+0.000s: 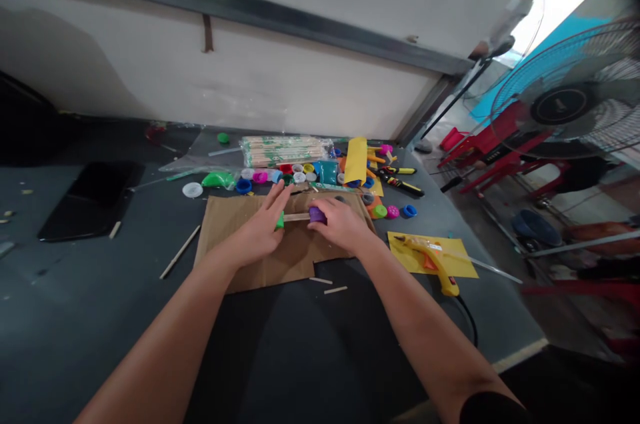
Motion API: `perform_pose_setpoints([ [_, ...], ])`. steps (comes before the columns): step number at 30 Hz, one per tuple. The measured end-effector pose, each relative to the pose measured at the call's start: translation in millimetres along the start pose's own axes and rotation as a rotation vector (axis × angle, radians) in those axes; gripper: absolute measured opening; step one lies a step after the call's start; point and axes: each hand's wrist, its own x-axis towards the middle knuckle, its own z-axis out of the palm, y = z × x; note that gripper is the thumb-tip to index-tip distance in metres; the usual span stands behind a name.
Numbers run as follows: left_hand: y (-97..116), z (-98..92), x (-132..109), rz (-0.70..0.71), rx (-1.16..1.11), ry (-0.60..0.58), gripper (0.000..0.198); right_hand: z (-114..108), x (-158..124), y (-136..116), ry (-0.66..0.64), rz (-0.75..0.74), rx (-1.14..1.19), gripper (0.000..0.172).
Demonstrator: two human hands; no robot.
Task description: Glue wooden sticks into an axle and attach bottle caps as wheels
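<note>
A brown cardboard piece (280, 271) lies on the dark table, under both hands. My left hand (260, 227) has its fingers stretched out beside a green cap (281, 220), touching it. My right hand (340, 224) is closed round a purple cap (317, 215). Between the two caps runs a thin wooden stick (297, 217). Two short stick pieces (335, 290) lie in front of the cardboard, and a longer stick (180, 252) is to its left.
Colourful bottle caps (244, 186), bundled sticks (285, 150) and cutters (403, 185) lie behind the cardboard. A yellow glue gun (435, 264) rests at right, a black phone (93, 201) at left. Beyond the table stand a fan (559, 106) and, farther back, a person (515, 11).
</note>
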Motion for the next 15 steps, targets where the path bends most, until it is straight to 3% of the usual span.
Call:
perform_pose_setpoints([
  [7,5,-14.2,0,-0.062,0.018,-0.049,0.086,-3,0,-1,-0.007,0.02,-0.032,0.039],
  [15,-1,-33.6,-1,-0.13,0.152,-0.027,0.048,-2,0,2,0.008,0.038,0.028,0.053],
])
